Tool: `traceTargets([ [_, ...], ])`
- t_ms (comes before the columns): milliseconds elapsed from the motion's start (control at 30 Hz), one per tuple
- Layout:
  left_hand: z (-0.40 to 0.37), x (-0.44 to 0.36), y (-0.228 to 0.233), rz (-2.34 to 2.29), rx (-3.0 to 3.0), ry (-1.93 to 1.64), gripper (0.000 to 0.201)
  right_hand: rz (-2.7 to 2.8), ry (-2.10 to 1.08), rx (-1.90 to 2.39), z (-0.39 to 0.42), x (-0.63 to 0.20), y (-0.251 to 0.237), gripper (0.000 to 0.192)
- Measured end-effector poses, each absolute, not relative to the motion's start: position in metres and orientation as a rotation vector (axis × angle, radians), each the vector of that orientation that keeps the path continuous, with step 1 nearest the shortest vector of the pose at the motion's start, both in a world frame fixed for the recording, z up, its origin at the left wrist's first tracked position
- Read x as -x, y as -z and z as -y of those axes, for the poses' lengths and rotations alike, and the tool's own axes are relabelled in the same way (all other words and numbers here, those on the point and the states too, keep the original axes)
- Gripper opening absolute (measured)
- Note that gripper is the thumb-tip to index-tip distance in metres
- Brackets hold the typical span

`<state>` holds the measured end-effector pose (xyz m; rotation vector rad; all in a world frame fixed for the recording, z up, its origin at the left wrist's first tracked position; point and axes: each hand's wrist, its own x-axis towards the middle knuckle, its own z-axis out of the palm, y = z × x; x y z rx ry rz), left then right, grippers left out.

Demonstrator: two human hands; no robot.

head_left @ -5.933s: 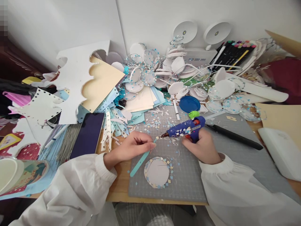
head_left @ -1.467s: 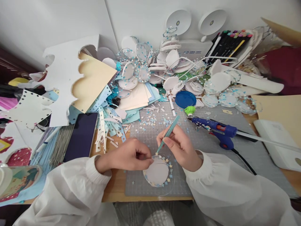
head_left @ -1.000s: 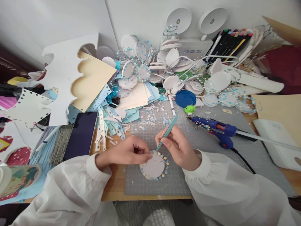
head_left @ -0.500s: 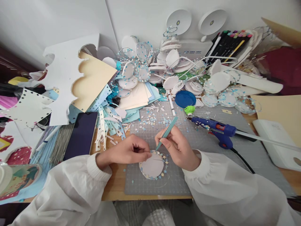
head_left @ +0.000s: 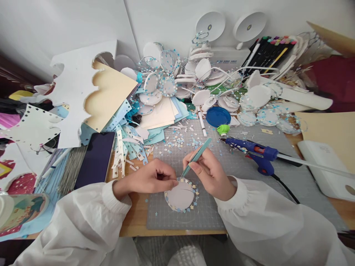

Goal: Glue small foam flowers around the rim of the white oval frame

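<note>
Since the earlier frames, the blue glue gun (head_left: 256,151) has been laid down on the grey cutting mat (head_left: 235,184), and teal tweezers (head_left: 195,158) have been taken up by the right hand (head_left: 209,173). Its fingers (head_left: 194,167) are closed around the tweezers, whose tip is placed at the upper edge of the white paper disc (head_left: 179,195). The left edge of the disc is pinched by the closed left hand (head_left: 151,178). The disc lies on the mat, on the bench (head_left: 135,218), with small paper stars (head_left: 177,142) scattered behind.
</note>
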<state>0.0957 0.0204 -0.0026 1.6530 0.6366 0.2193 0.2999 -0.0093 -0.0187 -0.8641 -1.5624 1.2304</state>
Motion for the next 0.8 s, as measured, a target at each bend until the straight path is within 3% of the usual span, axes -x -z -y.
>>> traceTargets([
  [800, -0.02, -0.095, 0.0034, -0.633, -1.668, -0.209, 0.031, 1.422, -1.514, 0.998, 0.009, -0.2985, 0.0129, 0.024],
])
